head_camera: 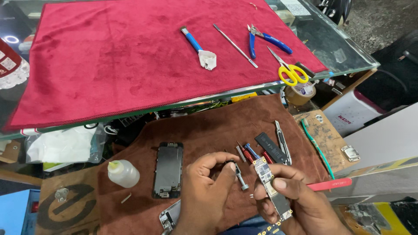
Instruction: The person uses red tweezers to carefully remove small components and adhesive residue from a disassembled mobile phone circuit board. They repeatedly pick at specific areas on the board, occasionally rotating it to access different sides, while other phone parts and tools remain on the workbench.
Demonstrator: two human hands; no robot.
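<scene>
Brown cloth (204,130) over the counter, right hand (291,196) pinching a phone logic board (272,187), left hand (209,182) closed on a small dark part (230,164). Loose grip could drop either onto the cluttered tools.

Phone repair bench, small workshop.
We note a glass counter (344,54) under red cloth (109,56), pliers (265,40), scissors (291,72), screwdrivers (249,152), and an opened phone screen (168,169) on brown cloth (204,126).

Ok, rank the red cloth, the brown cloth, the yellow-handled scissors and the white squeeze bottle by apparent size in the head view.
1. Red cloth
2. Brown cloth, though nearer the camera and partly covered by hands
3 and 4. Yellow-handled scissors and white squeeze bottle: too alike to rank, and the bottle is nearer.
</scene>
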